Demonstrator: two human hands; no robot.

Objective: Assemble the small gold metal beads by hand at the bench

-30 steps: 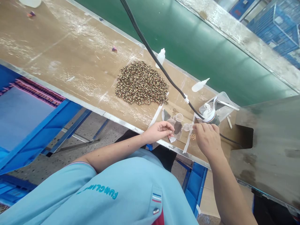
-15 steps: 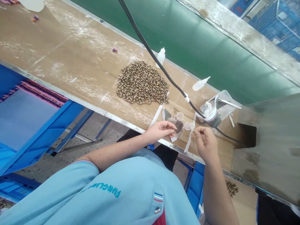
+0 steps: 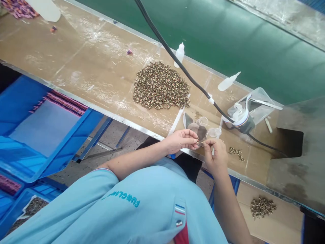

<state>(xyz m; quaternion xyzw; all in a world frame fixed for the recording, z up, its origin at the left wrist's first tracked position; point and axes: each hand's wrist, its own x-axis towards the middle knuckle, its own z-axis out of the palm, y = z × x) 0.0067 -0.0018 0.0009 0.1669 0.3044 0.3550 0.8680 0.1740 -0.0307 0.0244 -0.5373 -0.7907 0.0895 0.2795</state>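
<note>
My left hand [image 3: 183, 139] is closed in a pinch near the table's front edge, with a tiny gold-and-dark piece [image 3: 197, 140] at its fingertips. Facing it, my right hand [image 3: 216, 153] is also pinched, its fingertips almost meeting the left ones; whatever it holds is too small to name. Just behind both hands lies a dark stained sheet [image 3: 202, 131] with a clear round lid [image 3: 214, 132] beside it. To the right of my right hand is a small group of gold pieces [image 3: 236, 153]. Farther left spreads a large heap of similar ring-shaped pieces [image 3: 161, 86].
Two white squeeze bottles, one upright [image 3: 179, 54] and one lying [image 3: 229, 81], are at the table's back. A black cable [image 3: 175, 61] hangs across the view. A clear tray [image 3: 262, 96] and a grey metal housing [image 3: 299, 145] stand right. Blue crates [image 3: 63, 145] sit lower left.
My right hand has moved left to my left hand, uncovering the small group of gold pieces. The whole view has shifted slightly.
</note>
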